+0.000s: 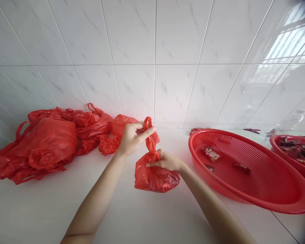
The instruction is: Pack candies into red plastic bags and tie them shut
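Note:
A red plastic bag (155, 176) with dark, shiny contents showing through it is between my two hands. My left hand (133, 137) pinches the bag's twisted handles at the top, holding them upright. Lower down, my right hand (167, 161) closes round the gathered neck, its thumb lying across the front. Below that grip the filled part of the bag bulges out. What exactly is inside cannot be made out.
On the left lies a heap of red plastic bags (53, 139) against the tiled wall (132, 40). At right, a red perforated basket (208, 183) holds a few small packets (212, 154). Beyond it, a second red basket (276, 140) contains dark packets.

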{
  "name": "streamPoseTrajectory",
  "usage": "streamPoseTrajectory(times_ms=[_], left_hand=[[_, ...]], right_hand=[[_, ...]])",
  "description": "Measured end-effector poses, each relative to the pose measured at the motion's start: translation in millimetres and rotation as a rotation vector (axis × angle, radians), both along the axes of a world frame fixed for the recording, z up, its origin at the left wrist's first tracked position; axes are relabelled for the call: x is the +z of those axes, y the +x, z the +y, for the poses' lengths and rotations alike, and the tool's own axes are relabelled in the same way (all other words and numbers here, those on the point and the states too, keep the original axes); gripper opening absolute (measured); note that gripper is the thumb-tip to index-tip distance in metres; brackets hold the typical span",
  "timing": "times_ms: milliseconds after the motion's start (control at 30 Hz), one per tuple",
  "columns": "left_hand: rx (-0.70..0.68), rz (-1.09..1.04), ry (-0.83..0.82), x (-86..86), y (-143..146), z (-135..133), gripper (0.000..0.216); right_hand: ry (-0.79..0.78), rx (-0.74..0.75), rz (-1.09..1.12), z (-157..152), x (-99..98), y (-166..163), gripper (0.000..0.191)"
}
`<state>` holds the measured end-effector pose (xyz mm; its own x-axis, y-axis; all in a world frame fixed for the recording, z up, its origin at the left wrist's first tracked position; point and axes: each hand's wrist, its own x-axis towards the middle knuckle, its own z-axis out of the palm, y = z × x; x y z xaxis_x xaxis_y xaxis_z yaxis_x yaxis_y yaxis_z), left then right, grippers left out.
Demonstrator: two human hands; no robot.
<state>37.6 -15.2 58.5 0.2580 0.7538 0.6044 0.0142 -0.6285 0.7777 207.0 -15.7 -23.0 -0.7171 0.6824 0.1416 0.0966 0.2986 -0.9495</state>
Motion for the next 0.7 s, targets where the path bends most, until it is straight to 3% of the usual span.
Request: streamPoseTrajectory(times_ms=[167, 400, 467, 567, 700], left_hand=[[-0.026, 0.041, -0.017, 1.1, 0, -3, 0.024], [-0.032, 0.086, 0.01, 1.4, 2, -6, 0.029], [-0.023, 0.082, 0.011, 0.9, 2, -5, 0.029], [-0.009, 0.064, 0.011, 0.1, 3, -4, 0.03], [0.01, 0.037, 0.027, 0.8, 2, -4, 0.028]], right_hand=[[0.055, 0.04, -0.122, -1, 10.1, 7, 0.037], [0.087, -0.127, 0.019, -1, 10.1, 5, 0.035], [0.097, -0.151, 0.026, 0, 6.4, 4, 0.043], [0.075, -0.134, 0.047, 1, 3.4, 2, 0.053], [0.066, -0.066, 0.045, -1, 6.6, 3, 0.05]])
